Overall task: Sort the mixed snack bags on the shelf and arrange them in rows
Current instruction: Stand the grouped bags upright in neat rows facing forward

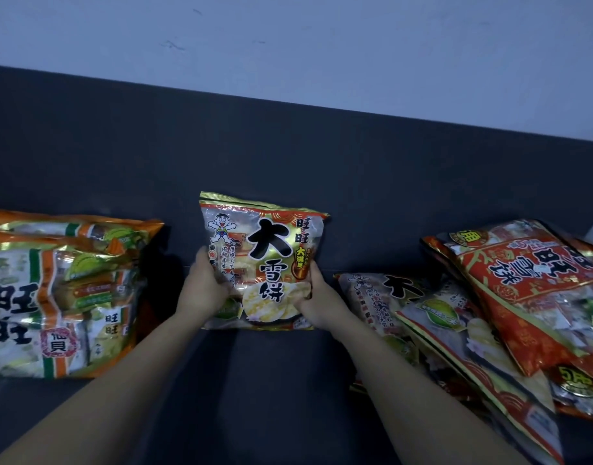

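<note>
Snack bag with the big black lettering sat at the centre of the head view over the dark shelf. It was between the green-and-orange stack at nine o'clock and the jumbled red pile at three o'clock. Whether it rested on the shelf or hung just above could not be told. You risked the slick, puffy film sliding out of a corner-only grip. Your right forearm lay close to the overlapping pile and could have nudged it loose. Your left hand and right hand gripped the bag's lower corners, fingers curled onto the film.
</note>
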A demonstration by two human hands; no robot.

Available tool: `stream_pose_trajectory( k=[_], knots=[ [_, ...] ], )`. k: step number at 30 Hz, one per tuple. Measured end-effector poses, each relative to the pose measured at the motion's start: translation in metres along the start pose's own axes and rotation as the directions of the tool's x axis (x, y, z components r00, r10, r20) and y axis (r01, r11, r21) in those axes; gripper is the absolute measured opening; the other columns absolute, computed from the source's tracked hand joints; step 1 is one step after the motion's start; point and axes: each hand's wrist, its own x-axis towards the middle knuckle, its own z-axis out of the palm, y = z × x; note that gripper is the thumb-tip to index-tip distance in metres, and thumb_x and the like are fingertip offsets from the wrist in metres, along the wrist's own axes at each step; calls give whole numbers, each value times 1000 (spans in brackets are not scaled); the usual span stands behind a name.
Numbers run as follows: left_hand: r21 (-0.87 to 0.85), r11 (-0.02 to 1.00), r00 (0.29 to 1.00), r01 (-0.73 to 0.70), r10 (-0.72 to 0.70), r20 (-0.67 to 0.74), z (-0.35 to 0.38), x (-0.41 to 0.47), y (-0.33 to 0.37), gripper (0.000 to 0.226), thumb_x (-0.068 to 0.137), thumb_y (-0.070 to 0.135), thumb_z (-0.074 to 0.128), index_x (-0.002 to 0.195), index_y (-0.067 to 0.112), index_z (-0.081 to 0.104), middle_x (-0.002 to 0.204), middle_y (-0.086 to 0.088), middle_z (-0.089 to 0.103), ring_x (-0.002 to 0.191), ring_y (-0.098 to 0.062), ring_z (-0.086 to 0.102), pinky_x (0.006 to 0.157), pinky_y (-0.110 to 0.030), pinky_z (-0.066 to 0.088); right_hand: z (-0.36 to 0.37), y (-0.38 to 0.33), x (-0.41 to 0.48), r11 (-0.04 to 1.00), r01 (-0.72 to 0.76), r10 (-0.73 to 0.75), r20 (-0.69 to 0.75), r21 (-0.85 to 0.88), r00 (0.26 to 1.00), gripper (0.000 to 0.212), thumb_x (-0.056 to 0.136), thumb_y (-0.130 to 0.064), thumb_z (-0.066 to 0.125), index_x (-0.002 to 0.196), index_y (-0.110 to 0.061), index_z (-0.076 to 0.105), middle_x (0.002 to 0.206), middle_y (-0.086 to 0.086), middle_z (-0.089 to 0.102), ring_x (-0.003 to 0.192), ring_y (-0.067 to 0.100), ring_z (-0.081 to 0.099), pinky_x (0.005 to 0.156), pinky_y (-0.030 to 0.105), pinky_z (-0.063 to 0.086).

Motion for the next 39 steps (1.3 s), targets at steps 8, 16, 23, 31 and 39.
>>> stream_pose_trajectory(
  k=[8,16,23,31,39],
  knots=[
    [232,806,762,-545,591,-265,38,-46,75,68,78,19,69,139,18,39,147,-12,30,136,-30,24,110,-55,21,-48,-5,-50,972,148,-197,-285,-182,938,51,95,-28,56,143,-20,42,142,1,47,129,19,46,105,33,37],
    [-129,867,747,-481,483,458,108,-91,158,46,98,45,45,87,5,66,85,-7,66,81,-18,62,69,-30,42,-118,55,-102,947,-124,-95,-627,-296,773,34,95,-24,53,128,-20,62,128,1,63,121,23,53,100,41,43],
    [-60,986,736,-153,154,659,140,-95,179,27,82,32,72,87,6,67,84,-5,61,76,-19,59,59,-25,41,-153,99,-106,768,-421,34,-626,-483,779,56,88,-21,58,139,-39,46,160,-2,23,150,27,6,117,56,2],
    [-466,810,707,356,93,701,102,-84,186,21,91,2,54,73,12,54,64,-7,56,60,-21,56,54,-31,51,-163,126,-95,809,-323,40,-503,-491,864,67,92,-18,55,152,-30,27,163,-1,14,150,18,9,120,49,9],
    [-205,969,784,135,23,621,71,-63,148,16,81,-3,52,85,10,58,81,-7,55,73,-19,52,62,-27,42,-145,139,-83,803,-293,25,-462,-519,886,63,91,-12,52,149,-32,35,163,1,14,150,19,8,119,52,8]
  ],
)
